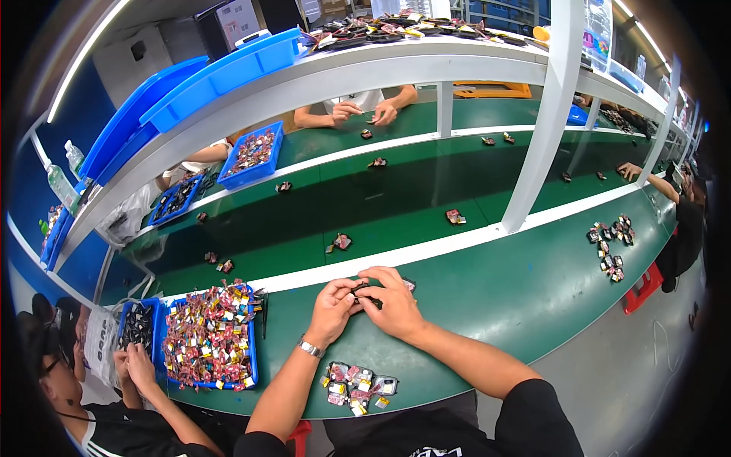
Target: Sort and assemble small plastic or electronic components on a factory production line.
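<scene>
Above the green bench (472,305), my left hand (329,306) and my right hand (392,305) meet, fingers closed on a small black part (370,302) between them. Fingers cover most of that part, so its exact kind is hidden. Partly behind my right hand lies another small light-coloured piece (410,284). Close to my body, at the bench's front edge, sits a cluster of small black casings (359,387) with red, white and yellow pieces in them. Left of my left forearm stands a blue tray (255,364) heaped with small red, white and yellow wired assemblies.
A second blue tray (157,335) holds black parts, beside a co-worker's hands (135,365). Beyond a white rail runs a green conveyor (403,202) carrying scattered assemblies. A white post (544,122) supports the overhead shelf (365,72). More assemblies (611,245) lie at the right.
</scene>
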The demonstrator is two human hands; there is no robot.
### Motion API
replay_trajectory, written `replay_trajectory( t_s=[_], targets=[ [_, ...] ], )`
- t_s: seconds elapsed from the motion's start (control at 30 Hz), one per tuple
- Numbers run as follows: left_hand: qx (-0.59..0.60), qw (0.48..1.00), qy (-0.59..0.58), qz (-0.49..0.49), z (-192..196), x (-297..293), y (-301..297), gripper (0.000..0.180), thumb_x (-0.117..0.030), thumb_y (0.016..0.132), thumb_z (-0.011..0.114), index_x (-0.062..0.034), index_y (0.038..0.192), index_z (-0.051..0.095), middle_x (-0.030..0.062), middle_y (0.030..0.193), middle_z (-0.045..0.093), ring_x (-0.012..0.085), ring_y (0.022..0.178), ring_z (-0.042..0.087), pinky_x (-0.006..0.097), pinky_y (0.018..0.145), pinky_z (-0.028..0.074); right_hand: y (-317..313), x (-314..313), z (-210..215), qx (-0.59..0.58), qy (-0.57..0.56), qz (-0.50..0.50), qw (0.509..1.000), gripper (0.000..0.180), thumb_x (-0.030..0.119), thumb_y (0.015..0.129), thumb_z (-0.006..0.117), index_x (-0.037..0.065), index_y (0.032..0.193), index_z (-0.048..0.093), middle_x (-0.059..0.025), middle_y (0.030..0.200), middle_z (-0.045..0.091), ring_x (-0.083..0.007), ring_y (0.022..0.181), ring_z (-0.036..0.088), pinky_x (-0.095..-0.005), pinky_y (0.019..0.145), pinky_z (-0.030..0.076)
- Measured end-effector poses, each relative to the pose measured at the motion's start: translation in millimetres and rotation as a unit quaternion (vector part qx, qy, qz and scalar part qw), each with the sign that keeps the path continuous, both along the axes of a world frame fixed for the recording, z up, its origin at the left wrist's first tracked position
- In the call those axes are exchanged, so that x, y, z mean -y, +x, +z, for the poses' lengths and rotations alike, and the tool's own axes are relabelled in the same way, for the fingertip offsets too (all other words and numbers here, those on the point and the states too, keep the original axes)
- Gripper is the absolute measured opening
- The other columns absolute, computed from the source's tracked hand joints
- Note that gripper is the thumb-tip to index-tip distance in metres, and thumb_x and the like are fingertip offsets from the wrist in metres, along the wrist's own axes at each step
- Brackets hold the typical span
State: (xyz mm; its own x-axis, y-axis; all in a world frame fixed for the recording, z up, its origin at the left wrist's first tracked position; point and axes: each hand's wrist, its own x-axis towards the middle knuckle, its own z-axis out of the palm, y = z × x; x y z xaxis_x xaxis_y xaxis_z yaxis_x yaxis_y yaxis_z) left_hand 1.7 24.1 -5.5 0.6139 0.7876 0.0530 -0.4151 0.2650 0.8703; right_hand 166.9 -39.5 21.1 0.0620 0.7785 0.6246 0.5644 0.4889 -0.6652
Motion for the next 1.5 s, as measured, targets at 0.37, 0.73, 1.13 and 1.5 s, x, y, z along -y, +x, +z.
replay_trajectory(
  t_s=[0.37, 0.73, 1.13, 1.5],
  targets=[
    [-0.006, 1.000, 0.005, -0.002, -1.1, -0.2, -0.7, 0.021, -0.002, 0.095, 0.055, -0.0036, 0.115, 0.052, 0.0160, 0.132, 0.054, 0.0212, 0.113, 0.059, 0.037, 0.093, 0.054, 5.0, -0.9, -2.5, -0.036, -0.051, 0.046, 0.997, 0.019, 0.005, 0.076, 0.072, 0.009, 0.094, 0.074, -0.0078, 0.124, 0.059, -0.0291, 0.123, 0.048, -0.0398, 0.102, 0.042],
    [-0.059, 0.998, 0.022, 0.017, 4.8, 4.0, 2.2, 0.022, -0.002, 0.098, 0.048, -0.0014, 0.120, 0.050, 0.0140, 0.133, 0.054, 0.0180, 0.114, 0.059, 0.032, 0.092, 0.054, 4.9, -4.8, -8.0, -0.006, -0.057, 0.059, 0.997, 0.021, 0.004, 0.077, 0.070, 0.008, 0.098, 0.071, -0.0087, 0.128, 0.057, -0.0300, 0.124, 0.048, -0.0402, 0.102, 0.042],
    [-0.040, 0.999, -0.016, 0.020, 8.2, 4.7, 5.2, 0.024, -0.004, 0.098, 0.049, -0.0014, 0.122, 0.049, 0.0105, 0.117, 0.062, 0.0176, 0.106, 0.062, 0.035, 0.091, 0.054, 0.2, -2.4, 1.5, 0.047, 0.042, -0.018, 0.998, 0.017, 0.001, 0.077, 0.069, 0.003, 0.094, 0.067, -0.0089, 0.100, 0.059, -0.0265, 0.092, 0.060, -0.0345, 0.074, 0.053],
    [-0.043, 0.999, -0.023, 0.015, 9.5, 6.1, 6.1, 0.023, -0.005, 0.098, 0.049, -0.0016, 0.120, 0.050, 0.0086, 0.112, 0.064, 0.0164, 0.104, 0.063, 0.035, 0.090, 0.055, -0.1, -5.9, -0.2, 0.095, 0.069, -0.051, 0.992, 0.015, 0.004, 0.078, 0.072, 0.003, 0.093, 0.068, -0.0082, 0.098, 0.060, -0.0221, 0.080, 0.064, -0.0325, 0.069, 0.055]
  ],
)
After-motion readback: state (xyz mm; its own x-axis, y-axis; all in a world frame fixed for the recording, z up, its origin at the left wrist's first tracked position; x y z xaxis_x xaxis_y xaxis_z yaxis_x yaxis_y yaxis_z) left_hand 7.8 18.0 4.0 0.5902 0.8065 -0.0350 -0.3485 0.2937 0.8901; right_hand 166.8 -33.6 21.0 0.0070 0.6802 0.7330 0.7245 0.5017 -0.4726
